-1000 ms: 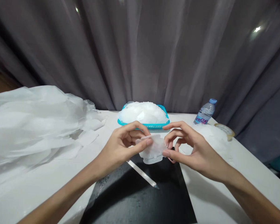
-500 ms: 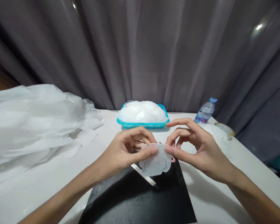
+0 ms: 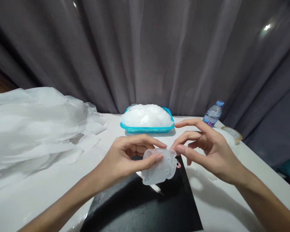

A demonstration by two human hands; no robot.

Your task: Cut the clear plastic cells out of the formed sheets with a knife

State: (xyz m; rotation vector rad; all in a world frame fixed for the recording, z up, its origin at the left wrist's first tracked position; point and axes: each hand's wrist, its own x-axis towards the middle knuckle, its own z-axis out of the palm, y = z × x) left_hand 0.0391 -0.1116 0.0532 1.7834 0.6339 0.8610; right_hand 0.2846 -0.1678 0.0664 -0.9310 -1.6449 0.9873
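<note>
Above a black mat point(image 3: 140, 209) on a white tabletop point(image 3: 215, 206), centred: a thin translucent piece point(image 3: 160, 170), tilted toward the viewer, with faint lines near both sides. Left hand point(image 3: 130, 154) pinched around its upper left part, thumb in front. Right hand point(image 3: 207, 149) half open, forefinger extended, thumb and another fingertip at the upper right corner; impossible to tell whether gripping or merely touching. Probably best to keep the left pinch light but steady, work by fingertips along the edge, and avoid creasing something apparently so thin. Behind, a blue basket point(image 3: 148, 130). Farther right, a bottle point(image 3: 214, 112) with purple lettering, too hidden to read; no other writing legible.
</note>
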